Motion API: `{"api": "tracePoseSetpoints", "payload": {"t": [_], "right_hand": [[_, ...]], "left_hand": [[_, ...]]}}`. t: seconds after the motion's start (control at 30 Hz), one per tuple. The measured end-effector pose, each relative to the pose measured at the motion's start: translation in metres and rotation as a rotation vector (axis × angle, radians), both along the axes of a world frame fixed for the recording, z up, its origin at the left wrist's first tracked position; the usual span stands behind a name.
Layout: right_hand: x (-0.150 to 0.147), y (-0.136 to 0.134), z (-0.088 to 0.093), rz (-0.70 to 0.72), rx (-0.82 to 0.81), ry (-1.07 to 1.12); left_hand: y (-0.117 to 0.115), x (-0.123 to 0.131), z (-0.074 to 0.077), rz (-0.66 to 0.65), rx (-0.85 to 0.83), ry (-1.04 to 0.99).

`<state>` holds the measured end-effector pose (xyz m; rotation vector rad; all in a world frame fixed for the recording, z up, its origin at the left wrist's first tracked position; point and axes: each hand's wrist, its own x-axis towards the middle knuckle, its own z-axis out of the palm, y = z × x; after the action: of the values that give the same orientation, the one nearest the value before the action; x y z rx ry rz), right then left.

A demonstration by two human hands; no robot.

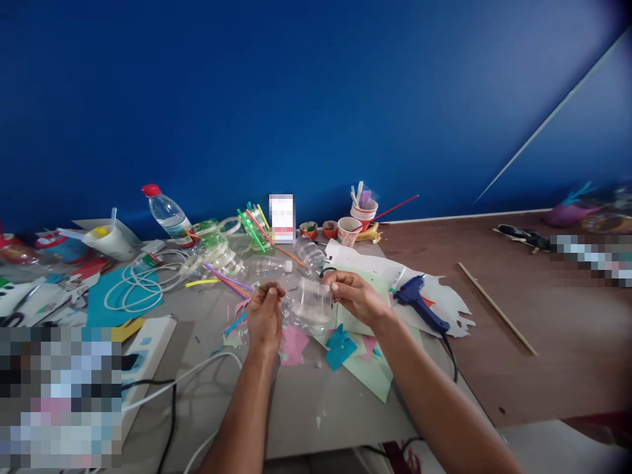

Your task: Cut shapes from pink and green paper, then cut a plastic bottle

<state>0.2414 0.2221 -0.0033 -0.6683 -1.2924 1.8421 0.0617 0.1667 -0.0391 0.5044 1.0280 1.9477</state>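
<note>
A clear plastic bottle piece [314, 309] is held over the grey table, its rim pinched between the thumb and fingers of my right hand [356, 295]. To its left is my left hand [266, 315], thumb pressed against curled fingers; anything between them is too small to make out. Beneath the hands lie pink paper scraps [293, 345], a teal paper piece [340, 346] and pale green paper [375, 375]. A blue glue gun [422, 304] rests on torn white paper [450, 297], right of my right hand.
Behind stand a red-capped bottle [169, 214], straws [254, 227], clear bottles [266, 266] and paper cups [349, 230]. White cables [133, 283] and a power strip [153, 342] lie left. A wooden stick [496, 308] lies on the brown table [543, 342].
</note>
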Motion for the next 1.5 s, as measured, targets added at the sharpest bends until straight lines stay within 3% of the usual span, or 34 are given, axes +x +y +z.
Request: {"api": "tracePoseSetpoints", "payload": {"t": [0.13,0.27,0.43,0.57,0.73,0.87,0.97,1.2,1.5], "right_hand": [[0.001,-0.001,0.002,0.02,0.002,0.012],[0.001,-0.001,0.003,0.011,0.001,0.01],[0.0,-0.001,0.002,0.011,0.031,-0.019],[-0.002,0.0,-0.002,0.009,0.083,-0.073],[-0.007,0.002,-0.008,-0.078,0.282,-0.174],[-0.013,0.0,-0.009,-0.201,0.475,-0.284],[-0.02,-0.006,-0.01,-0.32,0.61,-0.323],[-0.032,-0.026,-0.013,-0.433,0.849,-0.41],[-0.034,-0.037,-0.009,-0.386,0.845,-0.538]], "left_hand": [[0.003,-0.003,-0.008,0.083,-0.044,0.062],[0.003,-0.006,-0.013,0.175,-0.115,0.282],[-0.002,-0.005,-0.012,0.211,-0.183,0.646],[-0.005,-0.004,-0.012,0.186,-0.122,0.737],[-0.012,0.001,-0.009,0.271,-0.045,0.961],[-0.018,0.009,0.001,0.388,0.125,1.292],[-0.019,0.015,0.004,0.431,0.157,1.465],[-0.018,0.014,-0.001,0.52,0.111,1.633],[-0.025,0.016,0.01,0.487,0.067,1.756]]}}
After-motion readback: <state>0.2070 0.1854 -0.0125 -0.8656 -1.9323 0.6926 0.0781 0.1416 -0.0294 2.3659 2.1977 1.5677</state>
